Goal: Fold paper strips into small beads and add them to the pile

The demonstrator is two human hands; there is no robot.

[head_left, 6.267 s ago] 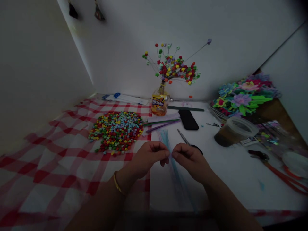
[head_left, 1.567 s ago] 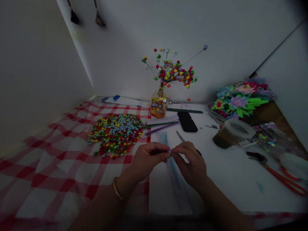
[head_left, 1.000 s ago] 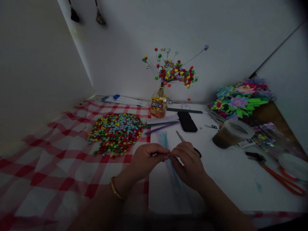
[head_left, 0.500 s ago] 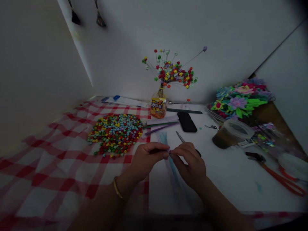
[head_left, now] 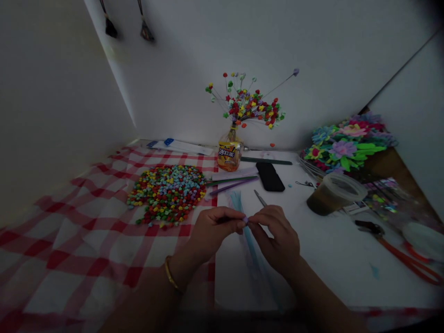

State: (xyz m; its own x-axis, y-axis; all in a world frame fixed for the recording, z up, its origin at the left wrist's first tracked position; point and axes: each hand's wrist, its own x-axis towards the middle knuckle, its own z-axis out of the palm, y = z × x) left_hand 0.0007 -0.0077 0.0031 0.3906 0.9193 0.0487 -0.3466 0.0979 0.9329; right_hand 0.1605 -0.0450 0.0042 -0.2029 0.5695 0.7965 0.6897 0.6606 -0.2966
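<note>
Between my hands is a tiny light purple paper star (head_left: 245, 219), mostly covered by fingertips. My left hand (head_left: 217, 227), a gold bangle at its wrist, pinches it from the left. From the right, the thumb and forefinger of my right hand (head_left: 275, 233) close on its other side. Beneath them, light blue paper strips (head_left: 252, 247) run down the white board. The pointed metal end of what looks like scissors (head_left: 260, 198) shows just beyond my right hand, which hides the rest.
A heap of coloured paper stars (head_left: 169, 192) lies on the checked cloth (head_left: 65, 259). Behind are a cut bottle (head_left: 229, 155) of wired stars and a black phone (head_left: 270, 176). Rightward are a tilted plastic cup (head_left: 326, 199) of dark liquid, orange-handled pliers (head_left: 398, 254) and pipe-cleaner flowers (head_left: 343, 145).
The fingertips have shifted slightly, so more of the purple star shows between them. Both hands stay in nearly the same place, and the whole view has moved down a touch.
</note>
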